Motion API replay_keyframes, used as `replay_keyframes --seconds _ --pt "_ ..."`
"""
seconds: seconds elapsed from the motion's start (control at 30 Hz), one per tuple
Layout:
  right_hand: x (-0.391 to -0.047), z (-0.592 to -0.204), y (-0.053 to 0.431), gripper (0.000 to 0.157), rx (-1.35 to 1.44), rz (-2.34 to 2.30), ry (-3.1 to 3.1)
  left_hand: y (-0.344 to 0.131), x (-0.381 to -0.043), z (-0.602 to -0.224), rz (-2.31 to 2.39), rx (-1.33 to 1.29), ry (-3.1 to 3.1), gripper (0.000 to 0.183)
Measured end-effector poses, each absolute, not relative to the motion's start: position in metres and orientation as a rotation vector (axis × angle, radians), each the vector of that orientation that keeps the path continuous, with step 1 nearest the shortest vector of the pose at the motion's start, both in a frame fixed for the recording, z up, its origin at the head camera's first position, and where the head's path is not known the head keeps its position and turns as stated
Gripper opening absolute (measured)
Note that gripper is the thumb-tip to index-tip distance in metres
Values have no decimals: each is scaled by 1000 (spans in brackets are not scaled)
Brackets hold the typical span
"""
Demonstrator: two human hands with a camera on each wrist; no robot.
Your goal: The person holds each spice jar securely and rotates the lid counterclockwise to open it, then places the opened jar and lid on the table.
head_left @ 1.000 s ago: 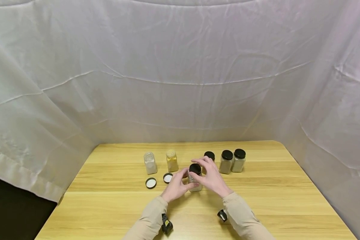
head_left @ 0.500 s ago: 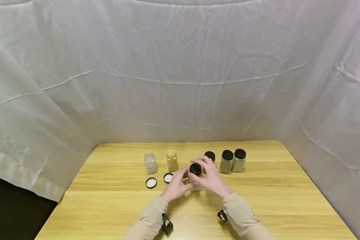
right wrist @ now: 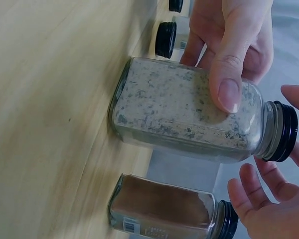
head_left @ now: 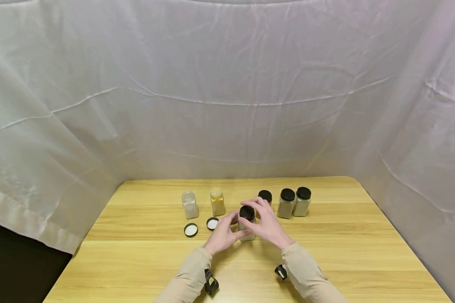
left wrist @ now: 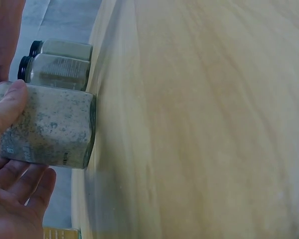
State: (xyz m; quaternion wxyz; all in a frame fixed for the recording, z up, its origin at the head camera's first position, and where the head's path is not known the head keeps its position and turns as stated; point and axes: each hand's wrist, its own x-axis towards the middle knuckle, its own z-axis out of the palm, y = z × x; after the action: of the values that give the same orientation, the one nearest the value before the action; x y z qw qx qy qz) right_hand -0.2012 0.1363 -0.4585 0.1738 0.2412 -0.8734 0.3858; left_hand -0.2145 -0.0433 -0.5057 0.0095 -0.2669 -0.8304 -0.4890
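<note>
Pale cloth (head_left: 227,126) hangs behind and to both sides of a wooden table (head_left: 117,265). On that table, between the two hands, is the speckled jar (right wrist: 164,102). It stands upright, its long axis vertical, its base at the tabletop, though whether it bears fully on the wood I cannot tell.

Both hands are at it, one low and one high. The left hand (head_left: 223,235) comes from the jar's left and grips the glass body, thumb on the near side, fingers behind. The right hand (head_left: 268,224) arches in from the right, thumb and fingers curled round the black lid (head_left: 247,212). So the left is nearer the body and the right nearer the lid, which sits level on the jar's neck.

Counted, there are six jars. Besides the speckled one, three wear black lids: a brown jar (right wrist: 159,201), partly hidden behind the right hand in the head view, and two more capped jars (head_left: 285,207) farther right, close beside each other. Two are uncapped, at left: a white jar (head_left: 190,207) and a yellow jar (head_left: 218,205). Two loose lids (head_left: 191,229) lie in front of them, white insides up. Each wrist carries one black mount (head_left: 211,284).
</note>
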Motion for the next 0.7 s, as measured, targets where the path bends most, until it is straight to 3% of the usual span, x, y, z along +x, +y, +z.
replay_keyframes --seconds 0.7 --pt "-201 -459 138 43 730 1091 -2499 -43 -213 -508 -1566 -829 -2568 57"
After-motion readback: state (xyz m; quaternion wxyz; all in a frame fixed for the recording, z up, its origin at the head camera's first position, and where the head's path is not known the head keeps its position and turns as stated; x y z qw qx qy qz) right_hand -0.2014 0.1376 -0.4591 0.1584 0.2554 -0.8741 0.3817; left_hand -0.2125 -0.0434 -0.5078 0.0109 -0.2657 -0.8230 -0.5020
